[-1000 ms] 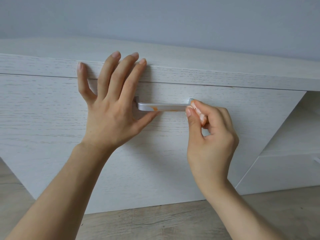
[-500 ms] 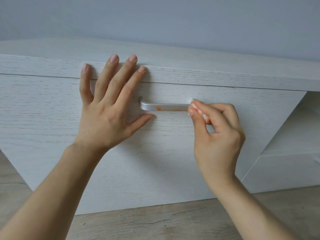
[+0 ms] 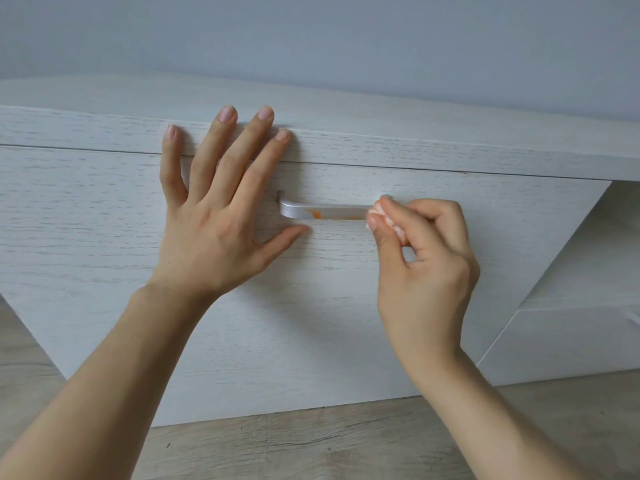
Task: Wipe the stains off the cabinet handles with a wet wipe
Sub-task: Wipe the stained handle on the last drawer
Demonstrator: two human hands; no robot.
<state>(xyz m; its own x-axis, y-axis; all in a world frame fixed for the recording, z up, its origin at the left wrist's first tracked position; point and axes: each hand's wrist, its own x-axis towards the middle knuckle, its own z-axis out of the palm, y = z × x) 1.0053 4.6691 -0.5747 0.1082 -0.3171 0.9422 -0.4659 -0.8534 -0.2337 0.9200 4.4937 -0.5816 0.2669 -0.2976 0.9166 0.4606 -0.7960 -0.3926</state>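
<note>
A grey-blue wall [image 3: 346, 39] fills the upper part of the view, and a wood-grain floor [image 3: 311, 445] is seen along the bottom edge. Between them stands a pale wood-grain cabinet [image 3: 104, 244], its top panel [image 3: 415, 133] overhanging a wide drawer front [image 3: 311, 323]. At the right an open recess [image 3: 595, 258] is visible, with a lower panel [image 3: 571, 341] beneath it.

The left hand [image 3: 214, 230] is laid flat against the drawer front, fingers straight and spread, the fingertips reaching up over the edge of the top panel. Nothing is held by it. Its thumb is extended to the right, just below the left end of the handle.

The right hand [image 3: 426, 258] is curled, with a small crumpled wet wipe [image 3: 388, 220] pinched between thumb and forefinger. The wipe carries an orange-pink tint and is pressed against the right end of the handle.

A silver bar handle [image 3: 325, 212] is mounted horizontally on the upper centre of the drawer front, between the two hands. An orange stain [image 3: 316, 214] is present on its face left of centre, with a thin orange line along the lower edge running toward the wipe
</note>
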